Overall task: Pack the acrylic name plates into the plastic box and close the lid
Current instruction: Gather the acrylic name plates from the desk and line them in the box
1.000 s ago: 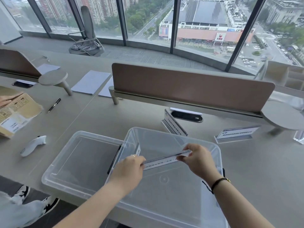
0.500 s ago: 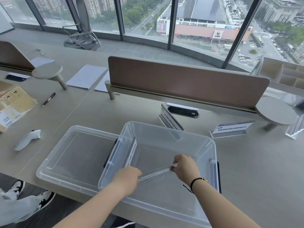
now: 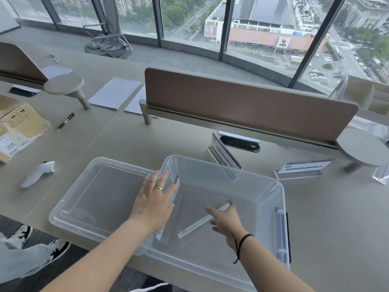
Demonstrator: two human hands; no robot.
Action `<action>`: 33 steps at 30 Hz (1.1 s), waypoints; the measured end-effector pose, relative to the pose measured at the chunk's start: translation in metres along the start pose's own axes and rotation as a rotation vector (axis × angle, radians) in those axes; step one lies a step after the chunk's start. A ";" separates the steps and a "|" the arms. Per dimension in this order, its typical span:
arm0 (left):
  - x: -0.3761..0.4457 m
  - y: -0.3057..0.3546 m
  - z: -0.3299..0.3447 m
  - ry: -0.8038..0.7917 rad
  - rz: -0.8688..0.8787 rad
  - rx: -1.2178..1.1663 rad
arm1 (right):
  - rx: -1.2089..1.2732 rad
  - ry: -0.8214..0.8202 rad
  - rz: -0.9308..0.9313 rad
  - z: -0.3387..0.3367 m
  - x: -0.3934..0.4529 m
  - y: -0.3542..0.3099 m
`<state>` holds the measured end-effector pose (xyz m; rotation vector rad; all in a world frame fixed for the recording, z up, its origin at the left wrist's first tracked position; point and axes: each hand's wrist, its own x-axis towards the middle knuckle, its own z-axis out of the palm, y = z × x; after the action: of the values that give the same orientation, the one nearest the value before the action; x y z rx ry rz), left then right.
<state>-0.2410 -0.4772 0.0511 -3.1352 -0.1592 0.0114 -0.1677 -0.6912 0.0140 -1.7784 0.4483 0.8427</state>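
**Two plates in the box, lid off**

Clear rectangular plastic box (image 3: 280,199) on the grey desk (image 3: 126,144) — clear lid (image 3: 84,197) lies flat just left of it. Left hand (image 3: 153,201) fingers spread, over the box's left wall beside an upright acrylic name plate (image 3: 175,186). Right hand (image 3: 226,221) loosely open, touching a second slanted plate (image 3: 202,221) inside. Two more plates (image 3: 225,153) stand behind the box.

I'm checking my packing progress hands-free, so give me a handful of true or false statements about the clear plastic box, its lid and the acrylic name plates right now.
1. The clear plastic box has its lid on. False: the clear lid lies flat on the desk, to the left of the box.
2. The right hand touches a long acrylic name plate inside the box. True.
3. Two acrylic name plates stand on the desk beyond the box. True.
4. The left hand grips a black pen. False: it is open, fingers spread; the black pen lies far off to the left.
5. The box holds no plates. False: two are inside.
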 end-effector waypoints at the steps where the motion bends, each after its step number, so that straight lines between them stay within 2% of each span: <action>1: 0.000 -0.005 0.003 -0.075 -0.064 -0.030 | -0.002 -0.025 -0.002 0.005 0.000 0.000; 4: -0.003 -0.014 0.010 -0.202 -0.148 -0.082 | 0.007 -0.105 0.009 0.014 0.003 -0.001; 12: -0.006 -0.016 0.018 -0.146 -0.162 -0.173 | -0.005 -0.227 0.030 0.028 0.014 -0.011; 18: -0.007 -0.019 0.018 -0.112 -0.191 -0.212 | -0.145 -0.296 -0.028 0.046 0.025 -0.020; 33: -0.007 -0.019 0.017 -0.105 -0.181 -0.201 | -0.224 -0.367 -0.060 0.068 0.028 -0.034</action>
<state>-0.2502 -0.4590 0.0341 -3.3059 -0.4732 0.1709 -0.1488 -0.6135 0.0037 -1.7763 0.0607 1.1843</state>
